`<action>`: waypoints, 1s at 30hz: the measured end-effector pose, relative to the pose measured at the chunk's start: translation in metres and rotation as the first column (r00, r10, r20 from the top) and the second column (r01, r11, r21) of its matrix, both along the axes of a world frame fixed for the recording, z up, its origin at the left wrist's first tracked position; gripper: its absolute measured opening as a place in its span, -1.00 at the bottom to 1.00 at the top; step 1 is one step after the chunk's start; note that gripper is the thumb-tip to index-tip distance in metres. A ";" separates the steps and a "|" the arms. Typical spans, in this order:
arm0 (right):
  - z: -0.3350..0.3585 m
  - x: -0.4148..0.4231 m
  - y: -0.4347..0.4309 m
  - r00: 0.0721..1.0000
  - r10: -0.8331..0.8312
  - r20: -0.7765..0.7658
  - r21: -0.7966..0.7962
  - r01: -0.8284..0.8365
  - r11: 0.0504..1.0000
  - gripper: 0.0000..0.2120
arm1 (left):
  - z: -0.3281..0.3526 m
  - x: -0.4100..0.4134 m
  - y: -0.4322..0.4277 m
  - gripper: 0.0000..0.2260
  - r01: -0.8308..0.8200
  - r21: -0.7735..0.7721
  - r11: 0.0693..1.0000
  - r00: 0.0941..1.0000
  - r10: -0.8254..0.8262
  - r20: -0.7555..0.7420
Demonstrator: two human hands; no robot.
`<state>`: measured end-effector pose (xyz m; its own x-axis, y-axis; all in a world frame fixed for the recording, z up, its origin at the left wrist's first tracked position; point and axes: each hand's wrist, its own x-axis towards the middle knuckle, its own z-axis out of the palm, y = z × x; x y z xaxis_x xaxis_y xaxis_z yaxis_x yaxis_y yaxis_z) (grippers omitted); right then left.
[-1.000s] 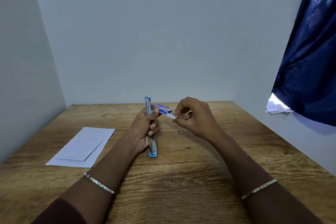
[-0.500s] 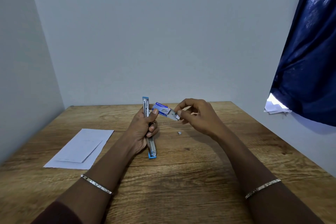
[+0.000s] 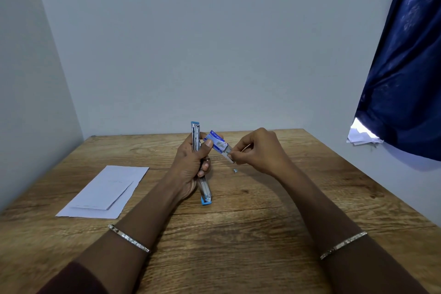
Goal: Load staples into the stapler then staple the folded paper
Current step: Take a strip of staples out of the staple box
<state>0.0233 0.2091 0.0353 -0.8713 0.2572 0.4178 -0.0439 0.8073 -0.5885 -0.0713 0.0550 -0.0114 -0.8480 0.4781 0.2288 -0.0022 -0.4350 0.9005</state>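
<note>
My left hand point(image 3: 191, 164) grips a blue and silver stapler point(image 3: 205, 188), swung fully open so one arm points up and the other down to the table. Its thumb also pins a small blue staple box point(image 3: 216, 139) against the stapler. My right hand point(image 3: 260, 153) pinches the box's pulled-out inner tray point(image 3: 228, 153) at its lower right end. A folded white paper point(image 3: 105, 192) lies flat on the table to the left of my left arm. A tiny silver bit point(image 3: 235, 170) lies on the table under my right hand.
The wooden table point(image 3: 238, 234) stands in a corner, with a wall close on the left and behind. A dark blue curtain point(image 3: 405, 67) hangs at the right, with some white papers point(image 3: 362, 137) on a ledge beneath it.
My right hand has shifted slightly right and down along the box's tray, and the box now tilts more steeply. The left hand and stapler have hardly moved.
</note>
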 end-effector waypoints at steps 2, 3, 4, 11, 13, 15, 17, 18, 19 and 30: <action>0.000 0.000 0.000 1.000 0.001 0.006 0.006 -0.001 1.000 -0.97 | 0.001 0.000 -0.001 -0.94 0.001 -0.004 1.000 1.000 -0.001 0.007; 0.001 0.000 0.000 1.000 0.000 0.013 0.009 0.000 1.000 -0.97 | 0.001 0.000 -0.001 -0.93 0.003 -0.006 1.000 1.000 -0.003 0.013; 0.001 0.000 0.000 1.000 0.000 0.021 0.010 0.000 1.000 -0.96 | 0.001 0.001 -0.001 -0.92 0.006 -0.010 1.000 1.000 -0.006 0.018; -0.004 -0.004 0.000 0.999 0.021 0.041 -0.017 -0.020 1.000 -0.97 | 0.001 0.002 -0.001 -0.89 0.034 -0.023 0.999 0.999 -0.033 0.026; -0.006 -0.004 0.000 0.999 0.021 0.025 -0.021 -0.021 1.000 -0.94 | 0.000 0.002 -0.001 -0.89 0.039 -0.022 0.999 0.999 -0.038 0.035; -0.008 -0.006 -0.001 1.000 0.028 0.006 0.002 -0.028 1.000 -0.91 | 0.000 0.002 -0.001 -0.90 0.042 -0.025 0.999 0.998 -0.041 0.040; -0.010 -0.007 -0.004 0.999 0.036 -0.004 0.041 -0.035 0.999 -0.94 | 0.000 0.001 -0.001 -0.90 0.045 -0.027 0.999 0.998 -0.044 0.049; -0.010 -0.007 -0.004 0.999 0.036 -0.008 0.060 -0.035 0.998 -0.95 | 0.000 0.001 -0.001 -0.91 0.045 -0.024 0.999 0.998 -0.043 0.055; -0.010 -0.008 -0.005 0.999 0.033 -0.011 0.077 -0.032 0.997 -0.95 | 0.000 0.001 -0.001 -0.91 0.044 -0.022 0.999 0.997 -0.043 0.058; -0.009 -0.007 -0.004 0.998 0.066 -0.001 0.013 -0.066 0.998 -0.95 | -0.003 -0.001 -0.002 -0.91 0.047 -0.053 0.997 0.998 -0.045 0.050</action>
<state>0.0167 0.2053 0.0260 -0.8857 0.1936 0.4220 -0.0980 0.8104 -0.5776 -0.0727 0.0535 -0.0140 -0.8342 0.5275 0.1606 -0.0657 -0.3842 0.9209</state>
